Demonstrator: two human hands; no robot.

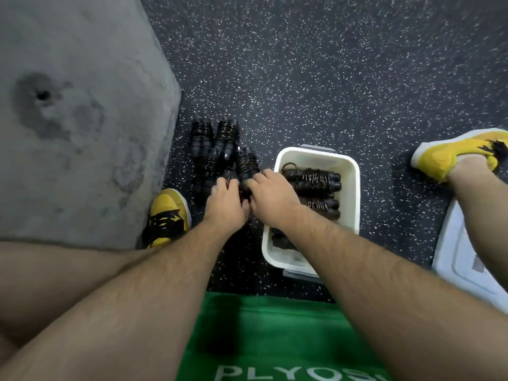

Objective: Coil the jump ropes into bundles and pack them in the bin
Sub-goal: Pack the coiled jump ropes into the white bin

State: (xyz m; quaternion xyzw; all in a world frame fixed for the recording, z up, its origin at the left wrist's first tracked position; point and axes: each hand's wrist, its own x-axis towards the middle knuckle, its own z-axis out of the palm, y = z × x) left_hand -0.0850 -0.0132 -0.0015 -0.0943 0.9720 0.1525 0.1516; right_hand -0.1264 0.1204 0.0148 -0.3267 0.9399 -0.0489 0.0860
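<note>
A view straight down from a seated person's head at a dark speckled floor (330, 78). Both bare forearms reach forward and the two hands meet in the middle of the frame. The left hand (225, 199) and right hand (270, 192) sit side by side, nearly touching, with fingers curled around the near end of a black coiled rope bundle (246, 163). The bundle's far end sticks out beyond the knuckles, showing tight wraps of cord around the handles. It is held just left of the bin (354, 188), between the bin and a pile (214, 144) of similar black bundles lying on the floor to the left. The bin is white and rectangular and stands on the floor, partly under the right forearm. Inside it, packed ropes (316, 182) lie in a row crosswise, with more dark shapes at its near end. A white lid (461, 259) lies on the floor at the right edge. A yellow and black left shoe (167, 218) rests beside a grey concrete slab (68, 105), and the matching right shoe (453, 152) is far right. A green box (269, 334) with white lettering fills the bottom centre.
</note>
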